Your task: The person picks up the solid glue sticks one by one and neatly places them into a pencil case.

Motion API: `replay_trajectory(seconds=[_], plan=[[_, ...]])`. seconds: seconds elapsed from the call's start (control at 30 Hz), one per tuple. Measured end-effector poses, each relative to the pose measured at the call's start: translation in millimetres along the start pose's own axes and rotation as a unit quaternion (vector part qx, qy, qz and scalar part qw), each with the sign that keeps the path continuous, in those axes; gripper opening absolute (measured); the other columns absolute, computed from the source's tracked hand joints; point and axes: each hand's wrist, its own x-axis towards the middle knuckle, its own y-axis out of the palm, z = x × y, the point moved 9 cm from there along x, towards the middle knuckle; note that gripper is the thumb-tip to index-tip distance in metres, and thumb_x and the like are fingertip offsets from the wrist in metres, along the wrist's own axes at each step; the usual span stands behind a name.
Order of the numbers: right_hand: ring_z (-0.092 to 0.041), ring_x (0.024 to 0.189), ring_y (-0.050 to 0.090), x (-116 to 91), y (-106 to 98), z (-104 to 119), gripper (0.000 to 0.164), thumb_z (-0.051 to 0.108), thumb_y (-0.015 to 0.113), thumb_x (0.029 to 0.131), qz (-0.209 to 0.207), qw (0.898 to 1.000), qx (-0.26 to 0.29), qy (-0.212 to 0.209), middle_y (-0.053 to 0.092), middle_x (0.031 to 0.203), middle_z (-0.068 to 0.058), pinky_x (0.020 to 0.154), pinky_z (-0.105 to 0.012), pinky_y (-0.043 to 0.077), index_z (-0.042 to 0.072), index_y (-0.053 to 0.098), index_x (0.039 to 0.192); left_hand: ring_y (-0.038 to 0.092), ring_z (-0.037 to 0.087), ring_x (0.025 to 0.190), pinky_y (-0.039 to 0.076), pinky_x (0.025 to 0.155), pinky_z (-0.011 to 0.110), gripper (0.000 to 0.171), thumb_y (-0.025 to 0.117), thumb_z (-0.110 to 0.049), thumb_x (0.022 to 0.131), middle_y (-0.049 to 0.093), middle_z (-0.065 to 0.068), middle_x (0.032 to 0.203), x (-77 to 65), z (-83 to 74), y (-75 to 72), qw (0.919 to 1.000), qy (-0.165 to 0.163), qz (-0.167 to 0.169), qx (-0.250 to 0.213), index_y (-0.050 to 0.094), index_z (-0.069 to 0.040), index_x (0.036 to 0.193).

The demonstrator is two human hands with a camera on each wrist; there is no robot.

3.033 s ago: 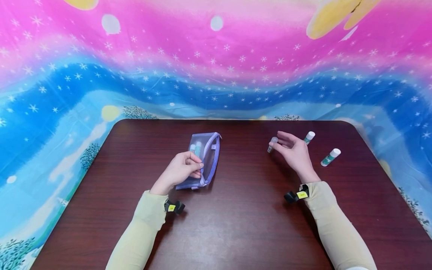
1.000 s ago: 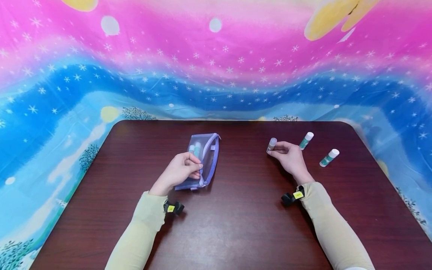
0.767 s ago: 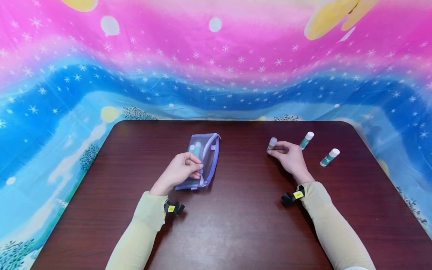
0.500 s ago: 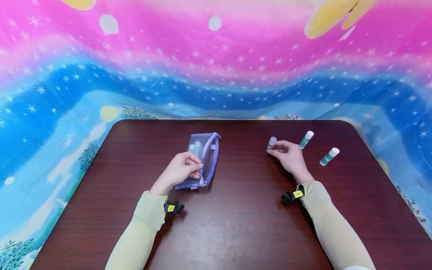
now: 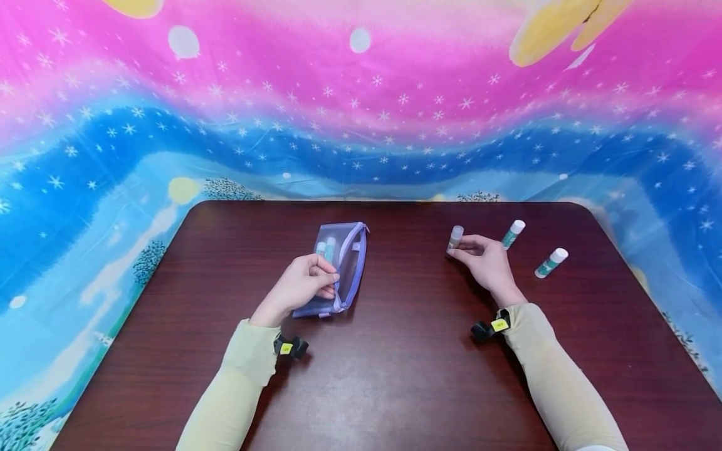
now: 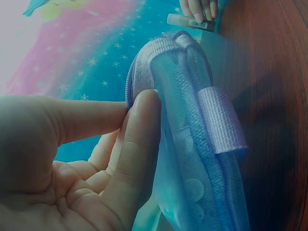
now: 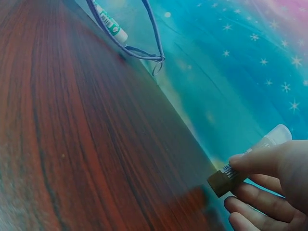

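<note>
A purple mesh zip pouch lies on the table with its mouth unzipped and gaping. My left hand pinches the edge of that mouth between thumb and forefinger, as the left wrist view shows close up. Inside, through the mesh, two teal-and-white glue sticks are visible. My right hand pinches a small glue stick with a frosted clear cap between thumb and fingers. In the right wrist view this glue stick is tilted, cap end up, its lower end brownish. Whether it touches the table cannot be told.
Two more glue sticks with white caps and green labels stand to the right of my right hand, one behind and one farther right. The dark wooden table ends at a colourful cloth backdrop.
Since three seconds ago, the right fingers have closed in lower on the clear-capped glue stick, and its cap shows above them. In the last half second it has risen slightly. The left hand has stayed put.
</note>
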Motion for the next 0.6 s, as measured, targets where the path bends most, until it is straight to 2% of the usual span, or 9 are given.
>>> replay_trajectory(seconds=[0.3, 0.6], plan=[[-0.016, 0.094, 0.07, 0.0, -1.0, 0.7, 0.038, 0.029, 0.078, 0.093, -0.005, 1.0, 0.004, 0.003, 0.072, 0.109, -0.013, 0.081, -0.023, 0.052, 0.007, 0.071, 0.122, 0.068, 0.019, 0.065, 0.063, 0.066, 0.032, 0.014, 0.069, 0.003, 0.095, 0.065, 0.017, 0.077, 0.6, 1.0, 0.1, 1.0, 0.0, 0.0, -0.001, 0.059, 0.01, 0.102], [-0.005, 0.088, 0.069, -1.2, -2.2, 5.5, 0.039, 0.03, 0.078, 0.093, -0.012, 1.0, 0.017, -0.005, 0.072, 0.11, -0.014, 0.078, -0.018, 0.052, 0.006, 0.071, 0.123, 0.068, 0.02, 0.064, 0.063, 0.066, 0.032, 0.014, 0.069, 0.003, 0.095, 0.065, 0.017, 0.077, 0.6, 0.4, -0.1, 1.0, 0.001, -0.001, 0.0, 0.059, 0.009, 0.102]])
